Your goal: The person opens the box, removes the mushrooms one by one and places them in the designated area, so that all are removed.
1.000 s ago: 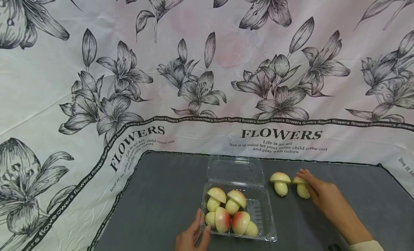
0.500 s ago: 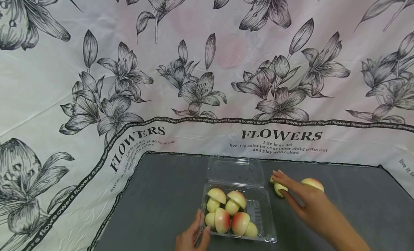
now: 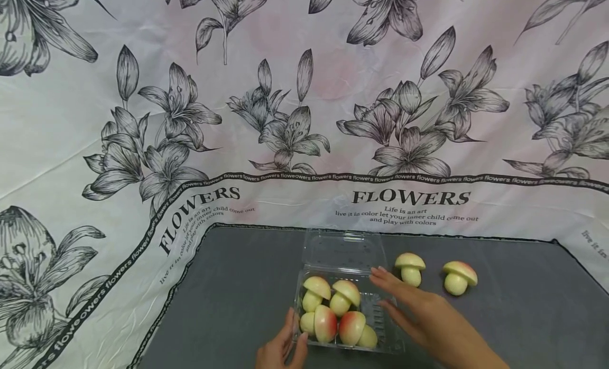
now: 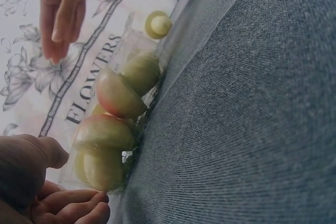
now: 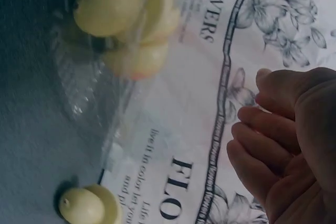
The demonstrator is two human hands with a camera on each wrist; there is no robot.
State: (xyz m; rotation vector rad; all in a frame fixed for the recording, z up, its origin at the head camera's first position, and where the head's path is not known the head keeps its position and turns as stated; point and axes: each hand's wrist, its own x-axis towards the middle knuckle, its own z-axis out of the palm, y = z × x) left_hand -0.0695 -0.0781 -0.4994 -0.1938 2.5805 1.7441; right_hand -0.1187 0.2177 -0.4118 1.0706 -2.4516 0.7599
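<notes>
Left hand [image 3: 282, 343], thumb and fingers apart, at clear clamshell box [image 3: 376, 315]; right hand [image 3: 421, 315] empty, fingers close together, above box's right side. Four model mushrooms [image 3: 340, 304] inside, two on table [image 3: 233, 284]. Likely hazard: right hand clipping rim, skidding box.

There are six mushrooms [image 3: 352, 328]: four in the box [image 3: 387, 334], two on the bench [image 3: 228, 295]. There is one box, and it has one lid [image 3: 343, 251]. There are two hands, one left hand [image 3: 282, 345] and one right hand [image 3: 430, 316]. There is one bench and one flower cloth [image 3: 333, 120].
</notes>
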